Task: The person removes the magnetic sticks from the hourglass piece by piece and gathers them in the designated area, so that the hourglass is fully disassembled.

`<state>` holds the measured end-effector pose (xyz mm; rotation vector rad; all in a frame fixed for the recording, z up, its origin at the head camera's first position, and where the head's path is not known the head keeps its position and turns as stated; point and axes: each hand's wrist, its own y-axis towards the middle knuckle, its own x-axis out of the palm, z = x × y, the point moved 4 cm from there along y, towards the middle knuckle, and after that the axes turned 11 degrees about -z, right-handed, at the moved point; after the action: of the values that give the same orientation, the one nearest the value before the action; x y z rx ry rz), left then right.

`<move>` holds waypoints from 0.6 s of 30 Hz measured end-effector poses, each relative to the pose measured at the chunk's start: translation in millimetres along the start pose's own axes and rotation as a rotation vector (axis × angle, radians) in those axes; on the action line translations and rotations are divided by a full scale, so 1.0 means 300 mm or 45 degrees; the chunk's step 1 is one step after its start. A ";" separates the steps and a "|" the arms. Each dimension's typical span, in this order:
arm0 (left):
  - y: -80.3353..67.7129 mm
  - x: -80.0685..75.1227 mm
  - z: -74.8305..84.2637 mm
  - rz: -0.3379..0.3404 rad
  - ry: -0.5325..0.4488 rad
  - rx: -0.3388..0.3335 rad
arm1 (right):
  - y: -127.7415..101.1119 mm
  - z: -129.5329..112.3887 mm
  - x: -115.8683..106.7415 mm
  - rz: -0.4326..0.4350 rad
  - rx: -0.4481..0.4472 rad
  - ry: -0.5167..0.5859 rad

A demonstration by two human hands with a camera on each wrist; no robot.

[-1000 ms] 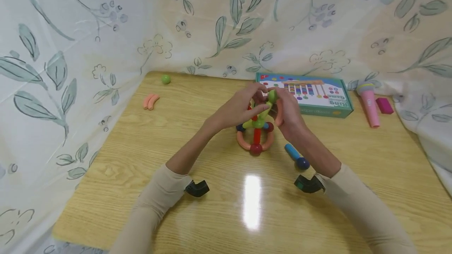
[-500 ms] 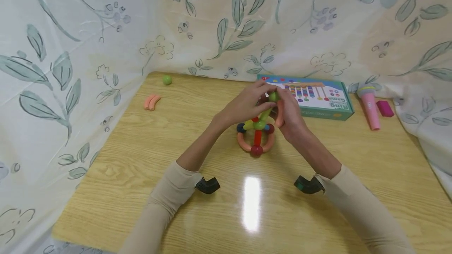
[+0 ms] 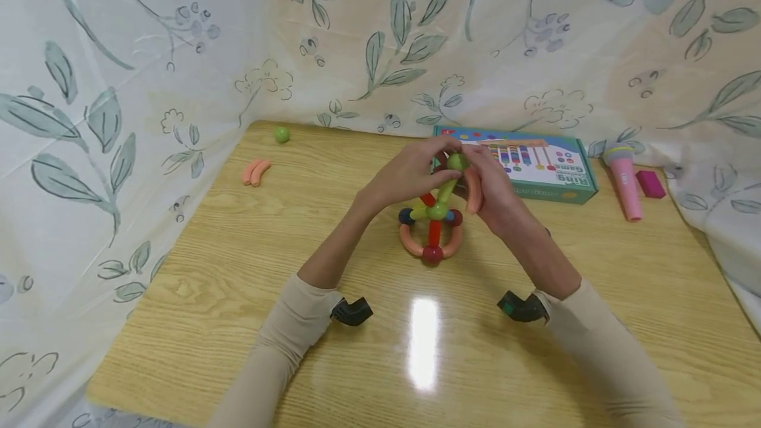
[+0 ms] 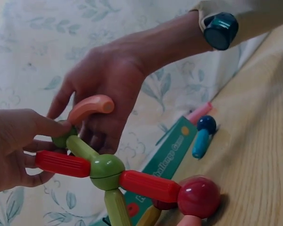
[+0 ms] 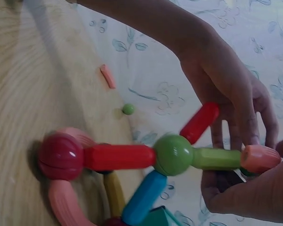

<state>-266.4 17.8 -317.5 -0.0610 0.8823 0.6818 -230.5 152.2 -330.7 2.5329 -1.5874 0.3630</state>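
A magnetic ball-and-stick frame stands on the table, with a green ball at its middle and a dark red ball at its near foot. From the middle ball a red stick and a light green stick rise. My left hand pinches the upper green ball at the light green stick's end. My right hand holds a curved orange stick against that ball; its fingertips are partly hidden. Both forearms reach in from the front.
Behind stands a game box; a pink toy microphone and magenta block lie right. Two curved orange sticks and a green ball lie far left. A blue stick with a dark blue ball lies right.
My left hand has shifted slightly right, staying at the upper ball. The blue stick with its dark blue ball has moved away and is now mostly behind my right forearm in the head view.
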 end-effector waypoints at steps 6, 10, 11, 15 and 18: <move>-0.007 -0.024 -0.005 0.018 -0.044 0.001 | 0.002 -0.025 -0.022 -0.159 0.166 -0.412; -0.008 -0.031 -0.005 -0.006 -0.059 0.011 | -0.011 -0.047 -0.045 -0.250 0.166 -0.562; -0.007 -0.032 -0.005 -0.014 -0.050 0.020 | -0.012 -0.053 -0.052 -0.256 0.154 -0.577; -0.006 -0.039 -0.014 -0.044 -0.027 0.055 | -0.009 -0.063 -0.086 -0.264 0.142 -0.543; -0.004 -0.042 -0.025 -0.070 -0.053 0.078 | 0.003 -0.058 -0.113 -0.313 0.148 -0.520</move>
<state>-276.5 7.9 -313.3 -0.0161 0.8584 0.6021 -247.9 185.4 -323.2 2.9957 -1.3692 -0.1009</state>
